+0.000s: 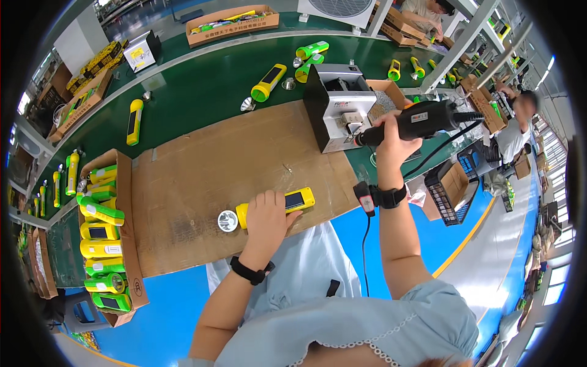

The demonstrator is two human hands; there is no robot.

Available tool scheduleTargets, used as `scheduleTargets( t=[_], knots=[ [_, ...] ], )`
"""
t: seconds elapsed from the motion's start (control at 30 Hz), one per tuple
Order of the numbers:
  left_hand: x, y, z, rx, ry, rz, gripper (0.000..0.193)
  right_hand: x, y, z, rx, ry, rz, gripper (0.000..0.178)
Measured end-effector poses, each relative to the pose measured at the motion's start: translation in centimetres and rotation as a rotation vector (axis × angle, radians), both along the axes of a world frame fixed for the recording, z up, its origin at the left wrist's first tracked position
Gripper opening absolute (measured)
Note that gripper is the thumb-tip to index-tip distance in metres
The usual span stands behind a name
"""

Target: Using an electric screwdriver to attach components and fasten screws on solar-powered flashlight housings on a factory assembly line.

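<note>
My left hand (267, 220) is closed over a yellow flashlight (299, 200) with a dark panel, which lies on a flat cardboard sheet (202, 177). A round silver reflector (227, 221) is at the flashlight's left end; whether it is attached cannot be made out. My right hand (393, 145) grips a black electric screwdriver (431, 119), held level with its cable trailing right. The screwdriver's tip points left at the front of a black-and-silver screw feeder (351, 98). I cannot tell if the tip touches it.
A cardboard box (131, 257) of yellow-green flashlights stands at the left. More flashlights, such as one yellow flashlight (134, 122), lie on the green conveyor belt (202, 98). A black crate (449, 196) sits to the right, and a co-worker (516, 134) is beyond it.
</note>
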State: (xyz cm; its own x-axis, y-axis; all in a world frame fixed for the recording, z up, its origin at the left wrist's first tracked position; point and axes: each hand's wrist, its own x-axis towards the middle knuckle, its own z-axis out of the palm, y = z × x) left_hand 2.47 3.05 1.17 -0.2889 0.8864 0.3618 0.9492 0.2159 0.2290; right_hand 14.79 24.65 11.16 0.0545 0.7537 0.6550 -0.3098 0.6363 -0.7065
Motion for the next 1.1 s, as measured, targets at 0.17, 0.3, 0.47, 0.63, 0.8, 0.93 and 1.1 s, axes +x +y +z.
scheduleTargets(
  t=[0.17, 0.3, 0.47, 0.63, 0.8, 0.93, 1.1],
  knots=[
    [-0.1, -0.3, -0.5, 0.014, 0.028, 0.011, 0.050, -1.7, 3.2, 0.8, 0.031, 0.038, -0.007, 0.039],
    [0.0, -0.5, -0.7, 0.036, 0.052, 0.004, 0.049, -2.2, 4.2, 1.1, -0.072, -0.087, 0.019, 0.040],
    [0.0, -0.7, -0.7, 0.031, 0.008, 0.008, 0.048, -2.1, 2.6, 2.2, -0.118, -0.183, 0.075, 0.033],
    [0.0, -0.4, -0.5, -0.025, -0.036, 0.016, 0.048, 0.5, -3.1, 0.7, -0.265, 0.017, 0.445, 0.043],
    [-0.2, -0.4, -0.6, 0.014, -0.018, 0.018, 0.047, 0.9, -9.7, -1.7, -0.215, 0.064, 0.548, 0.057],
    [-0.2, -0.4, -0.8, 0.018, -0.010, 0.022, 0.048, 0.6, -10.4, -3.1, -0.211, 0.029, 0.539, 0.051],
    [-0.1, -0.5, -0.5, 0.011, -0.029, 0.018, 0.048, 0.4, -10.5, -3.5, -0.213, 0.027, 0.576, 0.047]
  ],
)
